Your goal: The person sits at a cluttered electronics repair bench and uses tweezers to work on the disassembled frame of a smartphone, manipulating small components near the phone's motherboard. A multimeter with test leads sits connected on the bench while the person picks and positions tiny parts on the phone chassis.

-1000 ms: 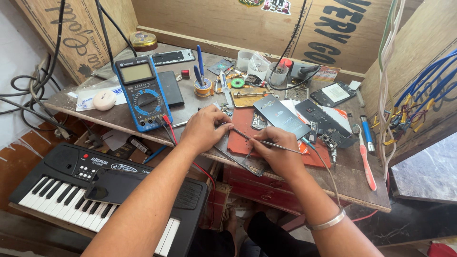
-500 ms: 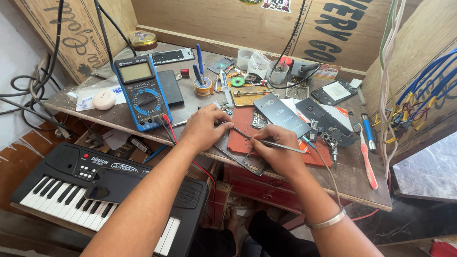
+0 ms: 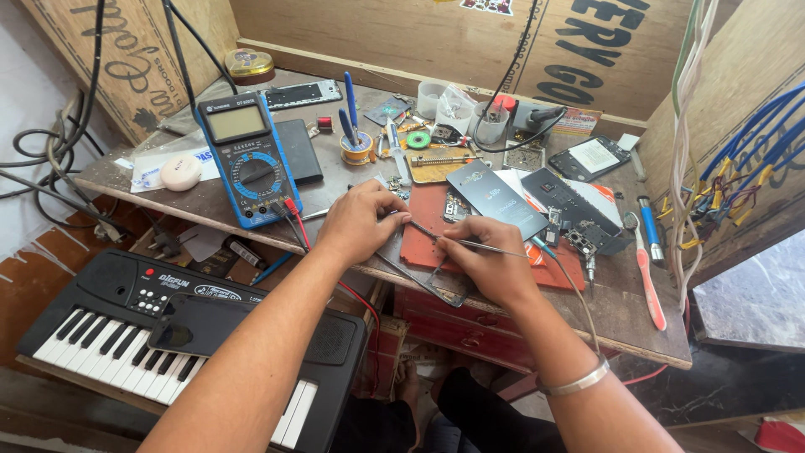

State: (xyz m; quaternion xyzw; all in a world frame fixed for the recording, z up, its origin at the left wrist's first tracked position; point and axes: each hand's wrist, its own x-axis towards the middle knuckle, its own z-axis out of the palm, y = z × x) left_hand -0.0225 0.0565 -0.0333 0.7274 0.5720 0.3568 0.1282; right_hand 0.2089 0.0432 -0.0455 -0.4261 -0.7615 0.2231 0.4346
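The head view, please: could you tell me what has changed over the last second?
Nothing visibly changed. The left hand still presses on the phone frame, the right hand still holds the tweezers over it, and the multimeter sits where it was.

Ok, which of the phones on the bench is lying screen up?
The phone at the far right, its pale screen facing up; the dark one beside the right hand shows its back.

One head-worn view looks steeply down, close over the cluttered workbench [image 3: 210,201].
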